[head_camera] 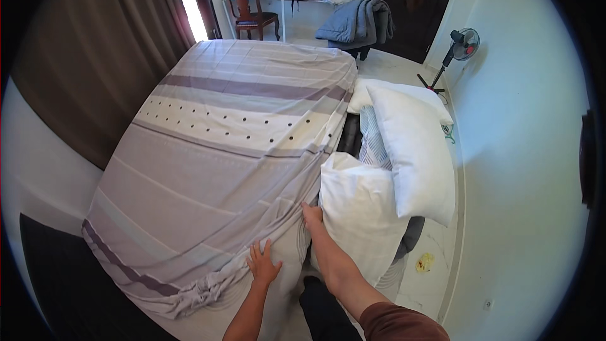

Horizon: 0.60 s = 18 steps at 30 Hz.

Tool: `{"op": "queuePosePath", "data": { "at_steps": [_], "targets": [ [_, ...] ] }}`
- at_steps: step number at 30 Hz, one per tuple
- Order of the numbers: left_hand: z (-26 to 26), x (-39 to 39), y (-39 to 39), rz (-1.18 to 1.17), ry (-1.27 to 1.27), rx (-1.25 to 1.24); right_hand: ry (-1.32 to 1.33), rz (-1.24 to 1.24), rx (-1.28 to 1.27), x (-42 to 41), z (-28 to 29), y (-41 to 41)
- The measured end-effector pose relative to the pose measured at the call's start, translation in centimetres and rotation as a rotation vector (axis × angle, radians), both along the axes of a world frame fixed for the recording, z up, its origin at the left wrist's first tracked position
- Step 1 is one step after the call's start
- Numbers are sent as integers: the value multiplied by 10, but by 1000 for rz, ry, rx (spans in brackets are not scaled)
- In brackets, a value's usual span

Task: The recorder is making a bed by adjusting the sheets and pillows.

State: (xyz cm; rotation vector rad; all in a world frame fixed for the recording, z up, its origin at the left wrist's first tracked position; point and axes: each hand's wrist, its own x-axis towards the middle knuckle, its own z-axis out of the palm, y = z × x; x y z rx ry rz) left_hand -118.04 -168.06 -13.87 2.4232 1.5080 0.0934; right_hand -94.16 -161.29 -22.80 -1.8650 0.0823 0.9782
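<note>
A striped, dotted bed sheet (189,170) covers most of a mattress (284,255), whose quilted corner shows below the sheet's bunched near edge. My right hand (312,214) grips the sheet's edge at the right side of the bed, beside a white pillow (360,208). Lower and to the left, my left hand (263,263) has its fingers spread at the bunched border of the sheet, with nothing gripped. Wrinkles run from the right side of the sheet towards both hands.
More white pillows (416,151) are piled right of the bed. Beyond stand a standing fan (464,45), a folded grey comforter (352,21) and a carved wooden chair (244,4). A dark headboard (71,284) is at lower left. A crumpled yellow wrapper (424,263) lies on the tiled floor.
</note>
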Motion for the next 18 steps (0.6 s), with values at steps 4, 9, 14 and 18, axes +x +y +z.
{"op": "queuePosePath", "data": {
  "at_steps": [4, 9, 14, 18],
  "targets": [
    [-17, 14, 58, -55, 77, -266, -104, -172, -229, 14, 12, 26],
    [17, 24, 50, -206, -640, -766, 185, -495, -190, 41, 15, 62],
    [97, 30, 30, -231, -753, -918, 251, -475, 684, 168, 82, 131],
    [125, 42, 62, -141, -748, -793, 78, -477, 975, 258, 195, 202]
  ]
}}
